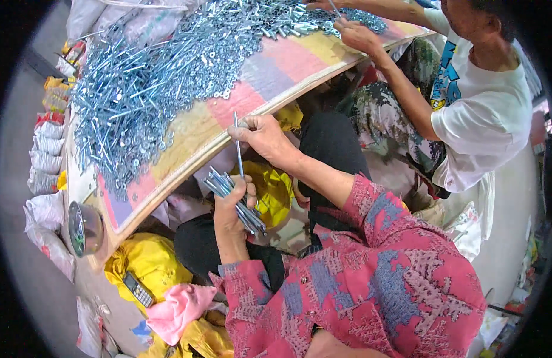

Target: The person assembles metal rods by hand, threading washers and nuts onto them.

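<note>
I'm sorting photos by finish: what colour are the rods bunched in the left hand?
The rods are silvery grey, best seen in the head view.

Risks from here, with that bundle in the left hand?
1. The left hand grips a loose, splayed bundle of metal rods off the table's edge, so some might slip and drop.
2. The right hand holds a single rod whose lower end is close to the bundle; it may knock others loose.
3. The hardware pile is jumbled, so rods drawn from it could snag.
</note>
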A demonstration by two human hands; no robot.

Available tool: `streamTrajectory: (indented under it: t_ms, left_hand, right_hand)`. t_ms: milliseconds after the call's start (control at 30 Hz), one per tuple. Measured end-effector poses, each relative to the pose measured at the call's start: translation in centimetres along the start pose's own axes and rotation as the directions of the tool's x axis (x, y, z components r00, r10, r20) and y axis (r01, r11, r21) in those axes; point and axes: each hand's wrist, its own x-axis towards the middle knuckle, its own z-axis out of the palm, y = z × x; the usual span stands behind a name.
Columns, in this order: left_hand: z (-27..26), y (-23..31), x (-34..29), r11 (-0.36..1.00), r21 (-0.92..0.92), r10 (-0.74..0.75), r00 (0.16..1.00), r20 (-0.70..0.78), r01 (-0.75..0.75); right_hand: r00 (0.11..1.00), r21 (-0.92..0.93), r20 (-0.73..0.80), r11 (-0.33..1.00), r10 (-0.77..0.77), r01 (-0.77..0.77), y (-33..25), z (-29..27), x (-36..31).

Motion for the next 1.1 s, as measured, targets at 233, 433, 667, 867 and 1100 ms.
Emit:
streamTrajectory:
  t_ms: [233, 433, 667, 867, 1100]
  left_hand:
    - [-0.1, 0.7, 0.9, 1.0, -0.012, -0.013, 0.994, -0.112, 0.011]
    - [1.1, 0.5, 2.6, 0.997, -0.049, -0.06, 0.996, -0.059, 0.057]
    - [1.8, 0.9, 2.3, 0.997, -0.049, -0.062, 0.997, -0.053, 0.059]
    - [0.3, 0.8, 2.0, 0.988, 0.155, 0.003, 0.985, -0.17, 0.023]
    - [0.0, 0.5, 1.9, 1.0, -0.003, 0.03, 0.986, -0.163, -0.031]
  right_hand:
    - [0.991, -0.411, -0.132, 0.908, 0.033, -0.085, -1.7, -6.8, 10.0]
    - [0.87, -0.911, -0.235, 0.411, -0.434, -0.041, 3.2, -13.5, 24.3]
    - [0.988, -0.905, -0.074, 0.425, -0.134, -0.011, 0.4, -15.3, 28.2]
    - [0.944, 0.077, 0.307, 0.986, 0.118, -0.148, -1.2, -8.8, 15.9]
    - [0.88, 0.347, 0.474, 0.918, 0.005, -0.192, -0.6, -5.8, 10.0]
